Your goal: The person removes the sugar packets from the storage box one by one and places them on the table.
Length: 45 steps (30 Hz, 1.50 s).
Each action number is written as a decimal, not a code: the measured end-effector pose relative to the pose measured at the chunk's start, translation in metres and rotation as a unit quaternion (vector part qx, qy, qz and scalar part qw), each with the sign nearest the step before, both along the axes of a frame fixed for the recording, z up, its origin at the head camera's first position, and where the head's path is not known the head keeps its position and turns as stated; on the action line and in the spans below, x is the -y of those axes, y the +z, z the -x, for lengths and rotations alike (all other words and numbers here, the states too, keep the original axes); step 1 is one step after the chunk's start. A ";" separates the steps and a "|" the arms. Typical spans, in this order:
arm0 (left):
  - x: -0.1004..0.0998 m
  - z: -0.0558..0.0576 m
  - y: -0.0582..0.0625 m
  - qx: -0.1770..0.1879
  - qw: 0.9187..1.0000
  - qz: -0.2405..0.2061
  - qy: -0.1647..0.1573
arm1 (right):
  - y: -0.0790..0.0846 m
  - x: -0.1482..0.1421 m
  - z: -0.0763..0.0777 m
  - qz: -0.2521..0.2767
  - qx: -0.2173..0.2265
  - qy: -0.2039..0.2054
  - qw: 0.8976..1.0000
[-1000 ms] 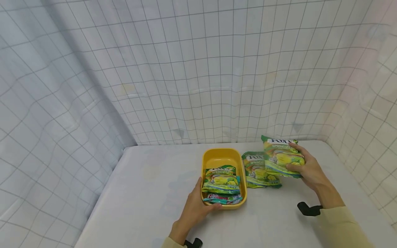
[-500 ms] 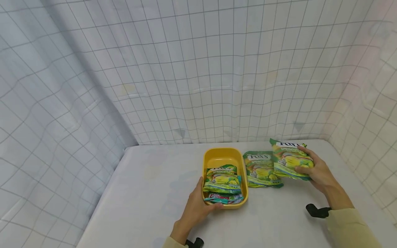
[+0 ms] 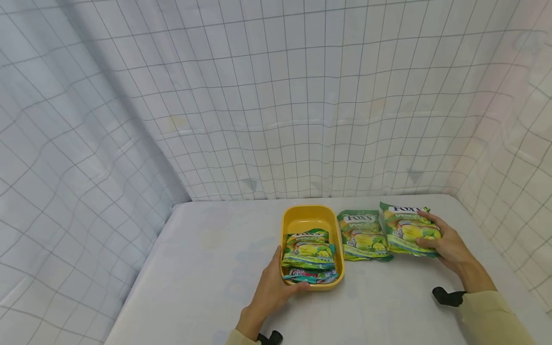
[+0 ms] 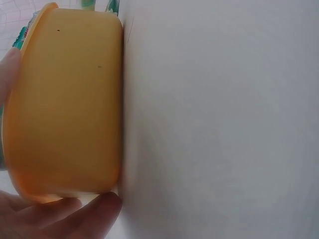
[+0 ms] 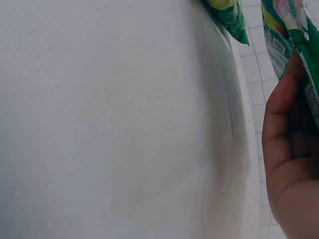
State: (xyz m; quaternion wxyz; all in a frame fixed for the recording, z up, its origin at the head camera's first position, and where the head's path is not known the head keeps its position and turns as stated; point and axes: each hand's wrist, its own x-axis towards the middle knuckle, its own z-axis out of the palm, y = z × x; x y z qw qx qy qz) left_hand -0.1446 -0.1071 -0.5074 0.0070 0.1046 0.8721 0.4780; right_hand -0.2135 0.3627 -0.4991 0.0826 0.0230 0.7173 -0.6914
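My left hand grips a yellow plastic box at its near left corner, thumb along the near rim. In the left wrist view, the fingers bend against the wall of the box. Inside lie a green Fox's Spring Tea candy packet and a teal-and-pink packet partly under it. At the right, my right hand pinches another green Fox's packet by its right side. A similar green packet lies flat between the box and the held one.
A white cloth-covered table carries everything. White grid-patterned curtains hang behind it and at both sides. Black wrist mounts sit below both hands.
My right hand has moved right and then lower with its green packet, leaving the lying packet more exposed. The left hand and the box have stayed in place.
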 end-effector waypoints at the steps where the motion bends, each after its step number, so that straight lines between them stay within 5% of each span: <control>1: 0.000 0.000 0.000 0.000 1.000 0.000 0.001 | -0.001 -0.001 0.000 -0.007 0.002 0.001 1.000; 33: 0.000 0.000 -0.002 0.007 1.000 -0.001 -0.002 | -0.018 -0.012 0.008 -0.133 0.018 0.035 0.990; 45: 0.000 0.000 0.001 0.011 1.000 0.005 0.006 | -0.008 -0.006 0.010 -0.304 -0.038 0.038 0.951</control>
